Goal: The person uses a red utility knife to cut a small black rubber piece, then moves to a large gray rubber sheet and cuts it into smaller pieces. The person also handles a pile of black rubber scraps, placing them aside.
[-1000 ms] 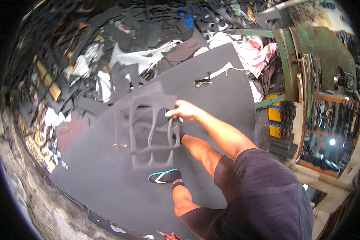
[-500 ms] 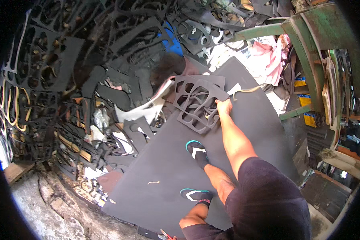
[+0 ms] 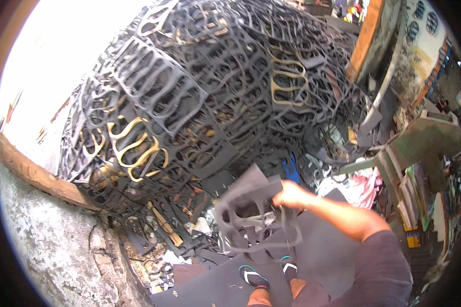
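My right hand (image 3: 290,195) grips the edge of several dark grey foam offcuts (image 3: 247,185) with sole-shaped holes cut out of them. They hang in the air, blurred by motion, just in front of the scrap heap. A large dark foam sheet (image 3: 325,240) lies below, and my feet in dark flip-flops (image 3: 254,277) with white straps stand on it. My left hand is out of the frame.
A tall heap of cut-out foam scraps (image 3: 230,97) rises ahead. At left stand a rough concrete wall (image 3: 61,235) and a wooden beam (image 3: 41,174). To the right are a green metal frame (image 3: 425,135), pink cloth (image 3: 361,187) and a blue scrap (image 3: 291,168).
My view has tilted up toward the heap. My right hand has lifted the offcuts off the sheet. The red-handled tool at the lower edge no longer shows.
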Available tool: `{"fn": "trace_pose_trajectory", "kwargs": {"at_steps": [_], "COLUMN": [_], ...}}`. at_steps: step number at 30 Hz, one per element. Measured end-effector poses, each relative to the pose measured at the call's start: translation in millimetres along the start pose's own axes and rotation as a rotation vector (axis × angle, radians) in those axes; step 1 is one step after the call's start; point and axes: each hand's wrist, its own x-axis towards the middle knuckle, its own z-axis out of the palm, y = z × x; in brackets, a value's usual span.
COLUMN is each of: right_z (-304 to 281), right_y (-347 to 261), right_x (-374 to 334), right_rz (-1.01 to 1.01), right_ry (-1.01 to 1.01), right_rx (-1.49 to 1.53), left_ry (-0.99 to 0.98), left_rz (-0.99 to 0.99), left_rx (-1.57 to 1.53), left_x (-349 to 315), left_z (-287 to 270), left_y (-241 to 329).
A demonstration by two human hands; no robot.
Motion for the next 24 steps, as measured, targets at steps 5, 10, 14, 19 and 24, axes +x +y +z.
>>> {"fn": "trace_pose_trajectory", "kwargs": {"at_steps": [5,10,14,19,24], "right_z": [-131,-166,-100,-24,20], "right_y": [-387,-444,-361,-53,173], "right_x": [109,29,-3,57,112], "right_rz": [-0.747,-1.049,-0.898,0.05,0.477], "right_ry": [0.256,0.721,0.411,0.099,0.204], "right_rx": [0.535,0.169,-0.103,0.235,0.028], "left_ry": [0.246,0.036,0.013,-0.02,-0.08], "left_rz": [0.336,-0.108,-0.109,-0.031,-0.048], "left_rx": [0.286,-0.452,-0.432,-0.361,-0.288], "left_x": [16,1,9,34,40], "left_z": [-61,-107,-84,-55,-30], "left_y": [18,117,110,176,262]}}
